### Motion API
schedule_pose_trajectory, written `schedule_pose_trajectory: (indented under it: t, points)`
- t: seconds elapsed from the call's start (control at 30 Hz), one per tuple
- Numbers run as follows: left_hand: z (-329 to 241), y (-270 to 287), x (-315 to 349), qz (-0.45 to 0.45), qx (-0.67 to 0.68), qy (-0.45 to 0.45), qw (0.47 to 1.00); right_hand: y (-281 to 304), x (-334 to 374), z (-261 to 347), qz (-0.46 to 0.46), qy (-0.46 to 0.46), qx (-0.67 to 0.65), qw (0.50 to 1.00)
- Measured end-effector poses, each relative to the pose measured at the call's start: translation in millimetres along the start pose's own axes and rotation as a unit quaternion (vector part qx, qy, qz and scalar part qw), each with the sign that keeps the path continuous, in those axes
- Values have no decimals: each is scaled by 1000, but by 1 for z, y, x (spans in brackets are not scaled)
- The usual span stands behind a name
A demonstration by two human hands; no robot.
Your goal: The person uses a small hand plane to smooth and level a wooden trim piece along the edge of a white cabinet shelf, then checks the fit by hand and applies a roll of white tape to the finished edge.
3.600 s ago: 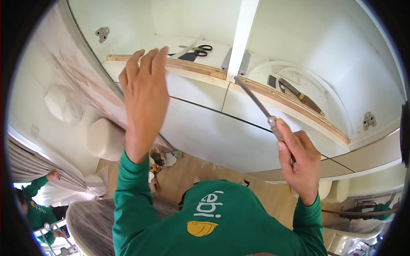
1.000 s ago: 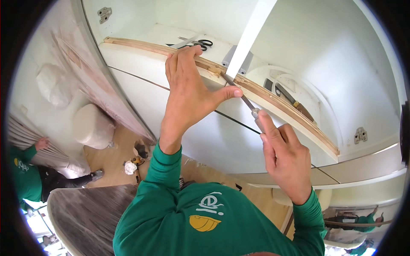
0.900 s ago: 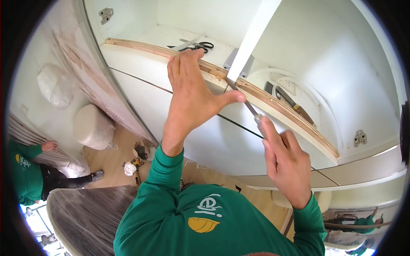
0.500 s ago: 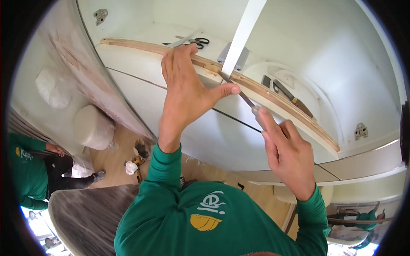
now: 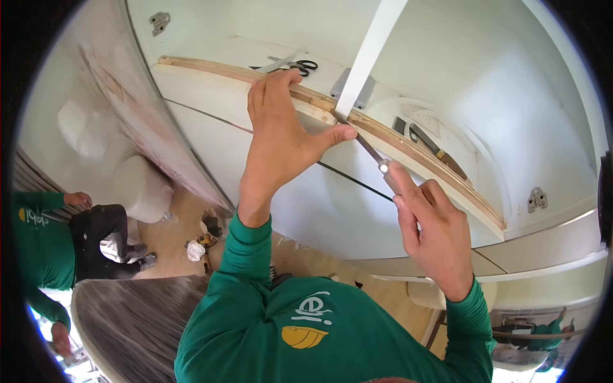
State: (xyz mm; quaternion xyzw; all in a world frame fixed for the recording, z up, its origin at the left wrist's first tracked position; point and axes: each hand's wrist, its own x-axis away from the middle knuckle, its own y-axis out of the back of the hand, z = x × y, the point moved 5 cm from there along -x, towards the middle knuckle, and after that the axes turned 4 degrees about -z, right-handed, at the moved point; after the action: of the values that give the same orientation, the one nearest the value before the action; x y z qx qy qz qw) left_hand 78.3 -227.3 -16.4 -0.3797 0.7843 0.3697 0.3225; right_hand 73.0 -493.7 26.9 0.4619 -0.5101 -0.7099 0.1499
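Note:
My right hand (image 5: pixel 437 226) is wrapped round the handle of a chisel (image 5: pixel 369 150) with a narrow dark blade. The blade slants up and left, its tip at the wooden front edge (image 5: pixel 421 153) of a white cabinet, by the foot of a white upright divider (image 5: pixel 371 57). My left hand (image 5: pixel 281 143) rests against the cabinet front, fingers bent over the wooden edge and thumb spread out to the blade. Just beyond those fingers, black-handled scissors (image 5: pixel 304 66) lie inside the cabinet. Whether the tip is in the wood, I cannot tell.
Inside the cabinet lie a knife-like tool (image 5: pixel 440 150) and a grey plastic piece (image 5: pixel 364 96). Metal hinge plates (image 5: pixel 537 199) are fixed to its side walls. A co-worker in green (image 5: pixel 48 246) is at the far left, near a wrapped stool (image 5: pixel 143 189) and a brown covered chair (image 5: pixel 140 319).
The view has shifted slightly. Both my hands and the chisel keep nearly the same position. The co-worker at the left has shifted, and a lower hand and both legs show more.

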Motion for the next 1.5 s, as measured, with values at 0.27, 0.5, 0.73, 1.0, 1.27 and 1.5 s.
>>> schedule_pose_trajectory:
  t: [0.27, 0.5, 0.73, 1.0, 1.27, 1.5]
  points:
    - [5, -4, 2, -12, 9, -31, 999, -4, 1, 9, -8, -11, 15, 1000]
    - [1, -8, 3, -16, 7, -30, 999, -2, 7, 7, -10, -16, 5, 1000]
    - [3, -7, 1, -10, 14, -23, 1000, -5, 7, 3, -20, -13, 0, 1000]
    - [7, -5, 0, -3, 30, -29, 999, -7, -11, 9, -21, 8, -10, 1000]
    - [6, -2, 1, 18, 34, -42, 998, -6, -15, 8, -18, 21, 5, 1000]
    - [-4, 15, 36, -41, -88, -37, 995, 44, 32, -40, -104, -74, -128, 984]
